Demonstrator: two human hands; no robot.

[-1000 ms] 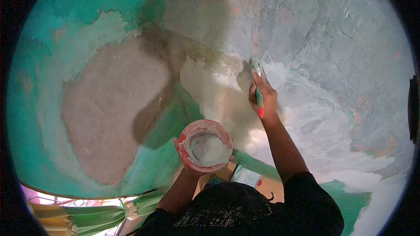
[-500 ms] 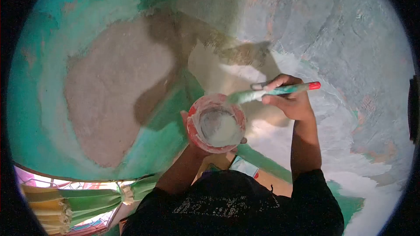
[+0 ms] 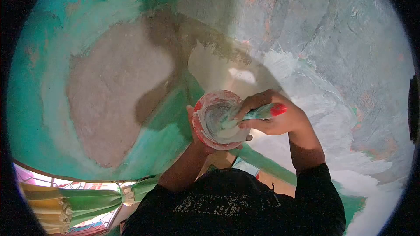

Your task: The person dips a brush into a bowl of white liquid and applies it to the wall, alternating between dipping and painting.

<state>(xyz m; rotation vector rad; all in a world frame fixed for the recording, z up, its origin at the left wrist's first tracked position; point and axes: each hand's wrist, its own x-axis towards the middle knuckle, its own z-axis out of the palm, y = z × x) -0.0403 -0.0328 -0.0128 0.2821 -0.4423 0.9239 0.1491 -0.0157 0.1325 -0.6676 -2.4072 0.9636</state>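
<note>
My left hand [image 3: 202,146] supports a red bowl [image 3: 197,124] from below and at its side, fingers wrapped around it. Whitish paste [image 3: 227,136] coats the bowl's inner wall and lies in its bottom. In my right hand [image 3: 285,123] is a paintbrush [image 3: 261,112] with a green, smeared handle and a red end. Its bristle end points down into the bowl, over or in the paste; the exact contact is partly hidden by my fingers.
Ahead is a wall corner with green paint [image 3: 43,104], a bare grey-brown patch [image 3: 118,91] and a whitish coated area [image 3: 315,118]. A green and yellow curtain [image 3: 92,203] hangs at a window lower left. My shadow falls across the wall.
My right hand has moved left and down, bringing the brush from beside the rim into the bowl. The brush now tilts more steeply. The bowl has shifted slightly right and up.
</note>
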